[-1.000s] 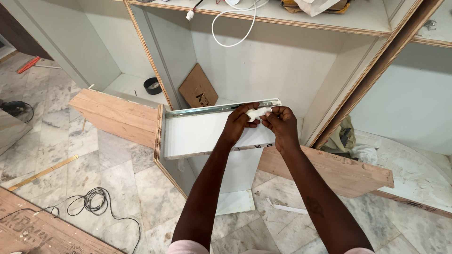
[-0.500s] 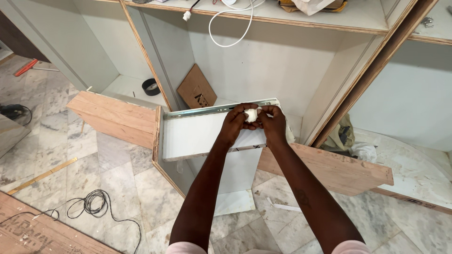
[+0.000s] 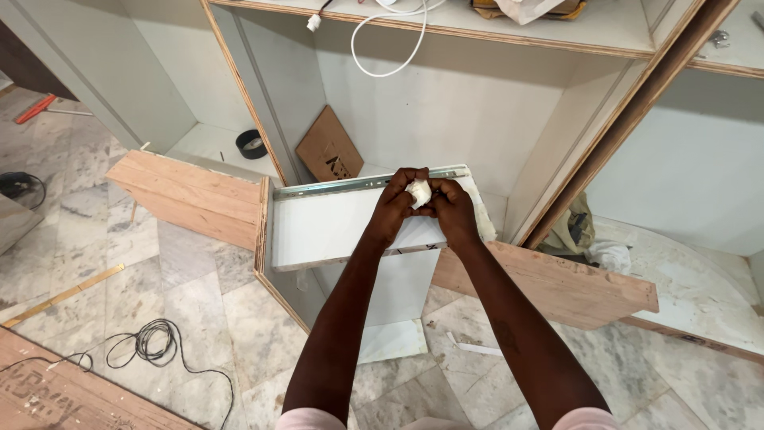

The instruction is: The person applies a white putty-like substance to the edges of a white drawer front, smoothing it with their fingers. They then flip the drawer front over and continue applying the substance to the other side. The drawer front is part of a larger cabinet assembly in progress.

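Both the left hand [image 3: 395, 209] and the right hand [image 3: 451, 209] have fingers clenched around a small white crumpled wad [image 3: 419, 193], held above the white laminated drawer box [image 3: 334, 227], beside its metal slide rail [image 3: 350, 185]; wiping looks unfinished.

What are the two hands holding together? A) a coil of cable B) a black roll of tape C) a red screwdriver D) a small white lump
D: the left hand and right hand meet around a small white lump above the white drawer.
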